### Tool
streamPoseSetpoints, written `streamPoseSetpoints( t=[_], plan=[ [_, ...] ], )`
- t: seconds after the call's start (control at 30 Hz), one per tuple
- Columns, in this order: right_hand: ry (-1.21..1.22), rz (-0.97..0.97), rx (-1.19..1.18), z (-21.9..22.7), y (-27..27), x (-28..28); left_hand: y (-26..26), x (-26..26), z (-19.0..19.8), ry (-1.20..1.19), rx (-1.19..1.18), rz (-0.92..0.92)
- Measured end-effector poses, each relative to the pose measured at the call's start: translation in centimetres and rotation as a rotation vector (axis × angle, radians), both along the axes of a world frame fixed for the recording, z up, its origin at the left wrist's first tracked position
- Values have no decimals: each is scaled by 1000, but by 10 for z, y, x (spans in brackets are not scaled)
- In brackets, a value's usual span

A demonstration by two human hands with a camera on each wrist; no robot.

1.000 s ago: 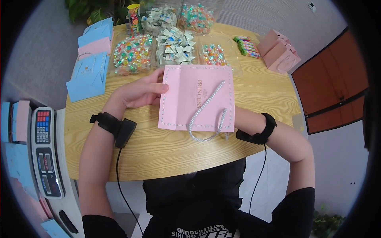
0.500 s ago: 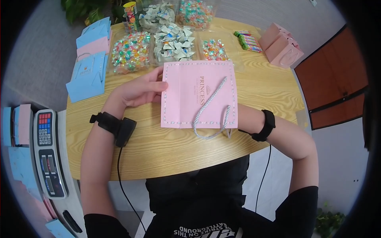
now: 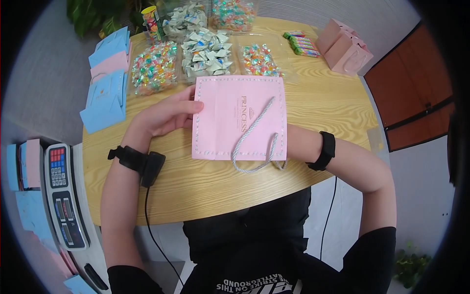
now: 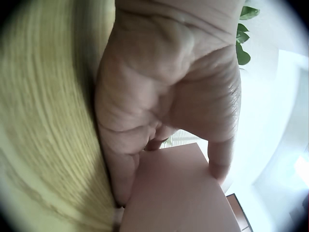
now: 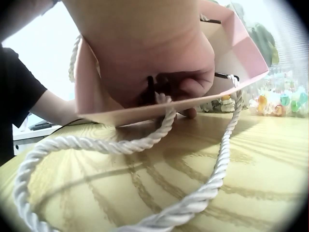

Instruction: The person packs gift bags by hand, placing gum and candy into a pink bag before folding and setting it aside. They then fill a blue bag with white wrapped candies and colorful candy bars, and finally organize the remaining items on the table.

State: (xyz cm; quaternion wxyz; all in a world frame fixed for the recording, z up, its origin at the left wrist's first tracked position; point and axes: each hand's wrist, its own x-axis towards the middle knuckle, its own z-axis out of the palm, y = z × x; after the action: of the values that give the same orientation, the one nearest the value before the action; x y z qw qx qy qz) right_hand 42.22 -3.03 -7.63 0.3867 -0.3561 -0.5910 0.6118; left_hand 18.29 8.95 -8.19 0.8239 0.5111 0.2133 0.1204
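Note:
A pink gift bag (image 3: 223,117) lettered PRINCESS lies on its side, with a beaded trim and a silvery twisted rope handle (image 3: 254,123) across its upper face. At the bag's bottom end my left hand (image 3: 169,115) grips it, thumb over the upper face and fingers behind. In the right wrist view my right hand (image 5: 154,67) reaches through the bag's open mouth. Its fingers curl round the end of the lower white rope (image 5: 219,171), beside a small dark bar (image 5: 150,84). From the head this hand is hidden under the bag.
Behind the bag stand clear trays of colourful wrapped candy (image 3: 154,68) and pale sachets (image 3: 208,54). Blue bags (image 3: 105,100) are at the left, pink bags (image 3: 342,49) at the right near green candy packs (image 3: 301,45). A scale (image 3: 66,196) is left of the wooden table (image 3: 196,196).
The head view has shifted slightly. The bag's upper face has levelled a little, while my left hand keeps its grip and my right hand stays inside.

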Motion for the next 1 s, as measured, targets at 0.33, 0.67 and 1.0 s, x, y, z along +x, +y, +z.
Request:
streamPoseSetpoints(
  t=[0.33,0.67,1.0],
  plan=[
    [-98,35,229,-14,1,1,1,-10,30,348,602,-123],
    [-209,108,466,-21,-2,8,7,-13,17,306,292,-149],
    [-374,174,686,-9,17,13,12,-16,6,236,263,-80]
  ],
)
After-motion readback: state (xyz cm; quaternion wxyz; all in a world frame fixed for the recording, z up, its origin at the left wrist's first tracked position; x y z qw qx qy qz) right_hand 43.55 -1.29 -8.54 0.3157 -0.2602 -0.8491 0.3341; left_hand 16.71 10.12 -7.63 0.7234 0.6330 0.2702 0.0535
